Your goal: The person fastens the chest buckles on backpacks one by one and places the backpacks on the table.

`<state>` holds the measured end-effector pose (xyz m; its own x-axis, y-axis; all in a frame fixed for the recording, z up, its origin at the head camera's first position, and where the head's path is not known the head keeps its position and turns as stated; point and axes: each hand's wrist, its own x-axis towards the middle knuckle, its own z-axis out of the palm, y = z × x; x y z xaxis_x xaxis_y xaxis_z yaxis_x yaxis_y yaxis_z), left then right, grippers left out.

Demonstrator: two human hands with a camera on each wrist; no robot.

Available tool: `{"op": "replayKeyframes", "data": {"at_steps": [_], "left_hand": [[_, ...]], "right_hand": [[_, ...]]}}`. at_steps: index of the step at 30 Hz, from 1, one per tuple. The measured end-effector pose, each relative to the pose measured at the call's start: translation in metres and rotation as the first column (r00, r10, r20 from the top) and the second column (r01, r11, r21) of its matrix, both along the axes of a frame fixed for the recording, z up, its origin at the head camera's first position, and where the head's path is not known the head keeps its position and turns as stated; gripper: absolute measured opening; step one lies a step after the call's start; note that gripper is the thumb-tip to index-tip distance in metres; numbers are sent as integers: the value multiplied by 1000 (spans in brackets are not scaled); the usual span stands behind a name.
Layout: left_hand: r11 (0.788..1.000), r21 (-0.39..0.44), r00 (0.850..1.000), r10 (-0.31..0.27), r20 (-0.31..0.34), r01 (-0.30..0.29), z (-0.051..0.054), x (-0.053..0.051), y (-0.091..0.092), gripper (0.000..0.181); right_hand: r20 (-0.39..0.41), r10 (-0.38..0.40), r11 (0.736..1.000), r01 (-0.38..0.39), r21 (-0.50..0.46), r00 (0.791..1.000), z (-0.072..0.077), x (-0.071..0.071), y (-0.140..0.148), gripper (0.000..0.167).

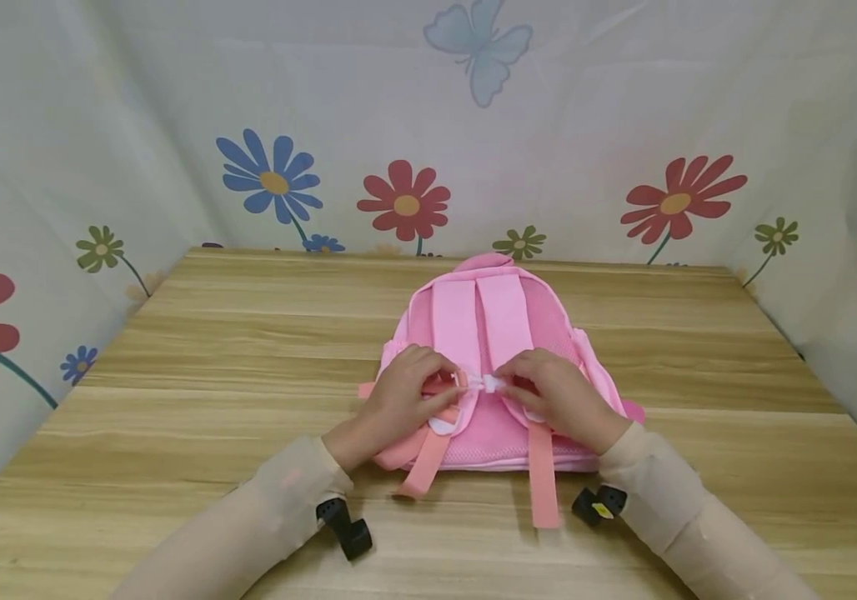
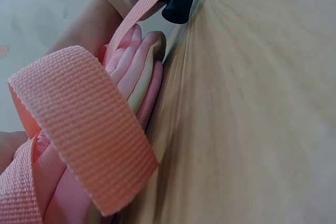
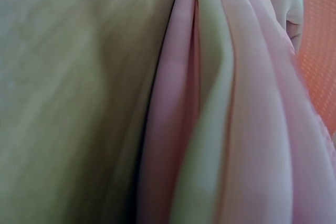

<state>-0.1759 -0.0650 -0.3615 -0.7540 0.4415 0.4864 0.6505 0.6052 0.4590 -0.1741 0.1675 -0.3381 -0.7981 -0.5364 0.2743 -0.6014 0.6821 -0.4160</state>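
A pink backpack point(image 1: 503, 446) lies on the table with its two shoulder straps point(image 1: 454, 312) facing up. Over its middle, my left hand point(image 1: 402, 392) pinches one end of a white plastic buckle point(image 1: 476, 382) on a coral strap. My right hand point(image 1: 559, 392) pinches the other white buckle end point(image 1: 492, 383) between thumb and finger. The two ends are in line and meet or nearly meet; whether they are locked together is too small to tell. In the left wrist view a coral webbing strap point(image 2: 86, 124) hangs close to the camera. The right wrist view shows mostly the bag's side point(image 3: 257, 129).
The wooden table point(image 1: 211, 350) stretches out on both sides of the bag. Loose coral strap ends point(image 1: 544, 492) hang over the bag's near edge. Behind the table stands a white cloth backdrop point(image 1: 563, 142) printed with flowers and a butterfly.
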Motion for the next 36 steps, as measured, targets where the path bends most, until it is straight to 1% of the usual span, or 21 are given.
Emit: {"op": "replayKeyframes", "data": {"at_steps": [9, 17, 25, 28, 33, 36], "left_hand": [[1000, 5, 1000, 1, -16, -1, 1, 1, 1, 16], [1000, 24, 1000, 6, 13, -6, 0, 1, 2, 14], [1000, 28, 1000, 6, 31, -7, 0, 0, 1, 14], [999, 32, 999, 3, 41, -4, 0, 0, 1, 14], [999, 35, 998, 4, 59, -6, -1, -1, 1, 14], [999, 32, 997, 6, 78, -9, -1, -1, 1, 15]], "right_hand": [[24, -7, 1000, 7, -11, 1000, 1, 0, -2, 20], [32, -5, 997, 8, -77, 999, -3, -1, -2, 19], [63, -20, 995, 26, -96, 998, -3, -1, -3, 18], [53, -21, 994, 27, -110, 998, -5, -1, -3, 18], [12, -14, 989, 16, -146, 1000, -9, -2, -3, 16], [9, -19, 987, 20, -162, 1000, -10, -2, -4, 15]]}}
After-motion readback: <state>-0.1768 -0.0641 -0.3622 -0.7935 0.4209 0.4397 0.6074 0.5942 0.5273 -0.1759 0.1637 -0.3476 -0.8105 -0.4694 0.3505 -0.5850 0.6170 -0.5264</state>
